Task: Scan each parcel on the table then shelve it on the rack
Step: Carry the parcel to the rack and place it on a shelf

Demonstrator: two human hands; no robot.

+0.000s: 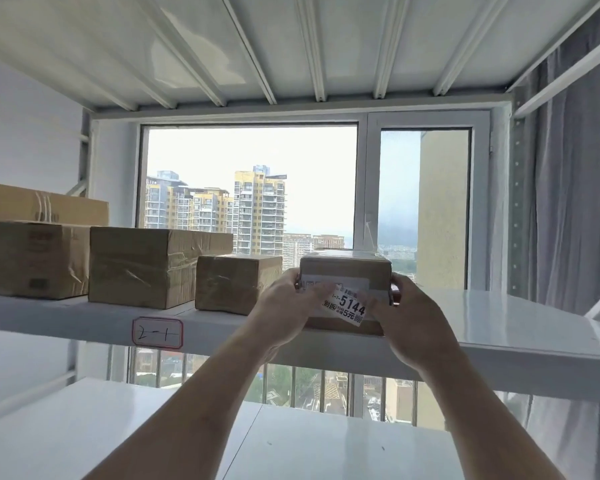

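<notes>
Small brown taped cardboard parcel point(345, 271), seemingly rigid and light, is clamped at both ends by left hand point(284, 306) and right hand point(406, 320); glossy tape may slip.

window point(250, 188): big, white frame, behind the rack; narrower pane point(425, 202) on the right
view: tall yellow-and-white apt blocks point(222, 209), hazy bright sky, greenery far off
light: daylight thru glass, no lamp seen; glare on glossy white surfaces
wall point(25, 133): plain white, left side
curtain point(572, 202): grey, hangs at right edge, top to bottom
outside pillar point(442, 209): pale yellow, seen thru right pane
bars point(326, 389): vertical white rails across lower glass, street and rooftops below
ceiling of bay point(291, 43): white ribbed panel overhead
</notes>
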